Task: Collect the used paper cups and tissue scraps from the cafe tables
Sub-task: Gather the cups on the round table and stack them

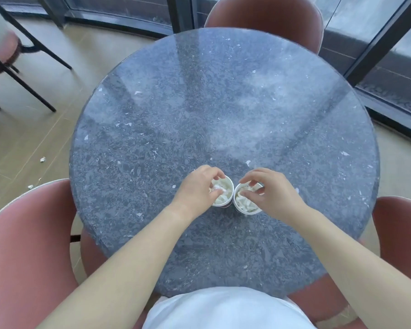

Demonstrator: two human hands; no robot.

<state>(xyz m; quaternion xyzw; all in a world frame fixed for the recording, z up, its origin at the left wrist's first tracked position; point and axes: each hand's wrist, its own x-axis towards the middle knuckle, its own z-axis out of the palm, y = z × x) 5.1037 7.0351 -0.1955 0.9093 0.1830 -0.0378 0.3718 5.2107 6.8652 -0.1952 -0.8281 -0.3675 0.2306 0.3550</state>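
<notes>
— First entry?
— Left cup (224, 201): white paper, upright on the round grey table (223, 103), on the near side of centre, with tissue scraps (220, 195) packed inside. Right cup (246, 205): just beside it, rims about touching, filled the same way.
— Hands?
— Left hand (197, 188): arched over the left cup's mouth, fingers curled on the far rim, thumb dipped inside. Right hand (271, 193): mirror pose on the right cup. The hands are close but apart, both forearms stretched out over the near table edge.
— Step?
— My judgement: scraps are stowed and the cups are about to be lifted. That calls for a rim grip light enough not to crush the paper, and a straight, level lift.
— Outstanding?
— Floor scraps (42, 159), left of the table.
</notes>
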